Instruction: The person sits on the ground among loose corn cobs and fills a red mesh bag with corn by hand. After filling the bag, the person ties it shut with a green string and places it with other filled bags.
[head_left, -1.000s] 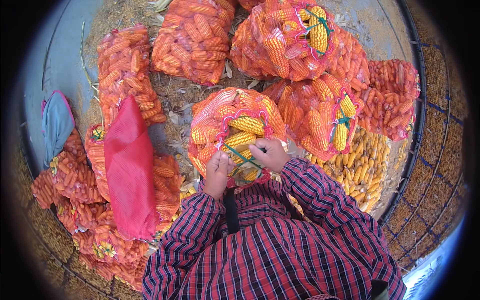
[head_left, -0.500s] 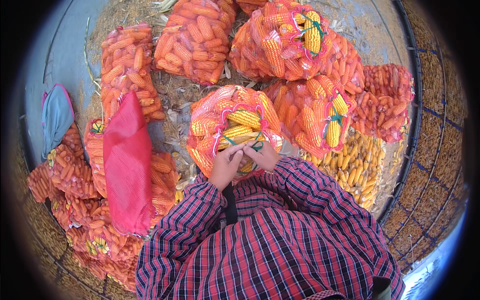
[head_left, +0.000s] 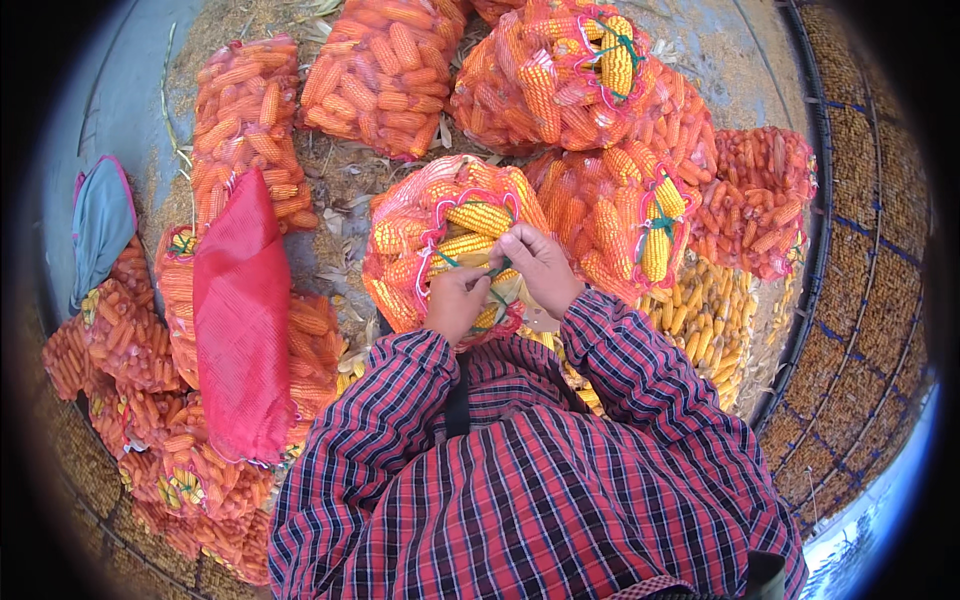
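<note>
Right in front of me stands a red mesh bag [head_left: 395, 238] full of yellow corn cobs [head_left: 478, 217], its mouth open with a pink-edged rim. A green string [head_left: 503, 268] runs across the mouth. My left hand [head_left: 458, 302] is closed in a pinch on the string at the near side of the opening. My right hand [head_left: 540, 268] pinches the string too, a little higher and to the right, with the fingertips of both hands close together. Part of the string is hidden behind my fingers.
Other filled mesh bags stand around, such as one tied with green string [head_left: 655, 225] at the right and one upright bag [head_left: 250, 130] at the left. A flat red mesh sack [head_left: 240, 330] lies over bags at my left. Loose cobs [head_left: 710, 310] are heaped at the right.
My right hand has moved up and to the right, away from my left hand, drawing out the green string. My left hand has shifted slightly. The whole view has moved a little.
</note>
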